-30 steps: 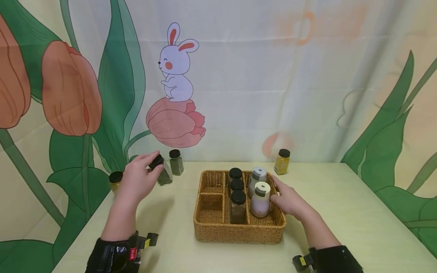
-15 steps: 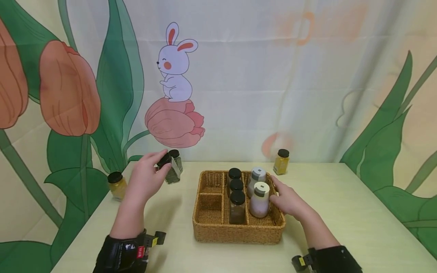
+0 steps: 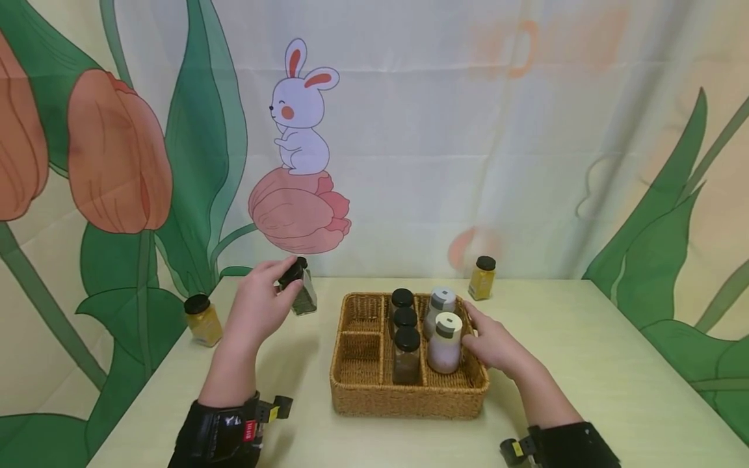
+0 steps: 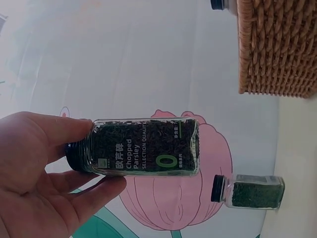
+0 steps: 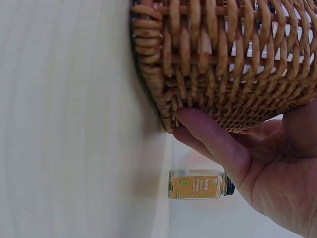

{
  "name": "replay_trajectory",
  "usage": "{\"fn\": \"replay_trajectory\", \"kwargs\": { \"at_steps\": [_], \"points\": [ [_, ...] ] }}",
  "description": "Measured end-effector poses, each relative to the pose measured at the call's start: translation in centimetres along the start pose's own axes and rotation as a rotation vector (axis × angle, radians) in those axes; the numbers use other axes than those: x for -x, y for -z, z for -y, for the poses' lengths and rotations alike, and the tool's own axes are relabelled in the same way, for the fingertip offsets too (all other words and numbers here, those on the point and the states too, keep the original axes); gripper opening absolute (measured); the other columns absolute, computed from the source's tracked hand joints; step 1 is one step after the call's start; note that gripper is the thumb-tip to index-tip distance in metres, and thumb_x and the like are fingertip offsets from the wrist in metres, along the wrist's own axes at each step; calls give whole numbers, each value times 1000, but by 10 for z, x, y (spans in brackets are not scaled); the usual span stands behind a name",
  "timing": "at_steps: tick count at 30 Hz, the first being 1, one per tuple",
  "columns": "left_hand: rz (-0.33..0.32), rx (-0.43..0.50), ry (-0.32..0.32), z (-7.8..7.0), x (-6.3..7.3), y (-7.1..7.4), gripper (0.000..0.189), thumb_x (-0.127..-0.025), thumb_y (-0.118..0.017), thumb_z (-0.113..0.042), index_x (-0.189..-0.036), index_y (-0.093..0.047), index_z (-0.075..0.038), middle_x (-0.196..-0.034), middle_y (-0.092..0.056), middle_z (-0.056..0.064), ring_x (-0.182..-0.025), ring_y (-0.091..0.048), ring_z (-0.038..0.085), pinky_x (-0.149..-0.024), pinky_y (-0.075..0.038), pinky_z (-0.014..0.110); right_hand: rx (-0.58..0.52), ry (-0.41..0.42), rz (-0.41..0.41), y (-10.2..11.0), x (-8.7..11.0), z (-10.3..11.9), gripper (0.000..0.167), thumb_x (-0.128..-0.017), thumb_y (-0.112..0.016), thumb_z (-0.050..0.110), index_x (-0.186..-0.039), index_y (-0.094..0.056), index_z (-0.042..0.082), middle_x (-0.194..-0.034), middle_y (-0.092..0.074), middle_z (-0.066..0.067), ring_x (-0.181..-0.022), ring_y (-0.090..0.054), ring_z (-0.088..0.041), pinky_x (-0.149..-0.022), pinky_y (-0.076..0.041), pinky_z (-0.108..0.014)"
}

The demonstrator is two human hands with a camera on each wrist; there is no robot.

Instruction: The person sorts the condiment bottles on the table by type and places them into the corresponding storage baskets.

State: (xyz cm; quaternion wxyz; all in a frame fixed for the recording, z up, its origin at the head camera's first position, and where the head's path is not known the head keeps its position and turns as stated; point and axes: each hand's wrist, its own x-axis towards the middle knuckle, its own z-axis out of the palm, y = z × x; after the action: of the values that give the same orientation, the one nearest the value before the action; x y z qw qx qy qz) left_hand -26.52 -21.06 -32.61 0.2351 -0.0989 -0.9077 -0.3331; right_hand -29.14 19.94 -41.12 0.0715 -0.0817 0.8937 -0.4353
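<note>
Head | parsley jar (image 3: pixel 305 300): cap (image 3: pixel 290 274) up, long axis leaning left | left hand (image 3: pixel 259 299) grips it

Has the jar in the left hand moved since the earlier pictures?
Yes. In the head view, the chopped parsley jar in the left hand has shifted rightward, closer to the wicker basket, which stayed put.

We find the head view bright and evenly lit. A soft-edged shadow (image 3: pixel 292 361) lies below the fingers of the left hand (image 3: pixel 260 299), on the pale table (image 3: pixel 562 325). In the left wrist view, fine highlights edge the glass jar (image 4: pixel 143 147) at the fingertips; its larger print is legible. The right wrist view is dimmer (we note a bluish cast), with blurred shadow under the basket (image 5: pixel 198 74), beside the right hand's (image 5: pixel 267 173) fingertips.
</note>
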Motion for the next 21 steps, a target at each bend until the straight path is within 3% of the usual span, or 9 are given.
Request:
{"fn": "replay_trajectory", "kwargs": {
  "at_steps": [10, 21],
  "points": [
    [39, -3, -6, -3, -2, -7, 49, -99, -65, -18, -147, -57, -9, -135, -57, 22, -107, -65, 39, -84, -57, 52, -2, 1, -1, 0, 0, 1, 85, -89, -52, 2, -164, -12, 8, -151, -33, -40, -49, -42, -16, -47, -42, -32],
    [45, -16, -52, -9, -16, -8, 48, -98, -68, -18, -143, -58, -8, -132, -60, 19, -111, -62, 38, -85, -55, 54, 36, 50, -13, 0, 0, -2, 84, -87, -51, 1, -163, -14, 2, -153, -31, -40, -48, -36, -14, -46, -39, -31]
  ]
}}
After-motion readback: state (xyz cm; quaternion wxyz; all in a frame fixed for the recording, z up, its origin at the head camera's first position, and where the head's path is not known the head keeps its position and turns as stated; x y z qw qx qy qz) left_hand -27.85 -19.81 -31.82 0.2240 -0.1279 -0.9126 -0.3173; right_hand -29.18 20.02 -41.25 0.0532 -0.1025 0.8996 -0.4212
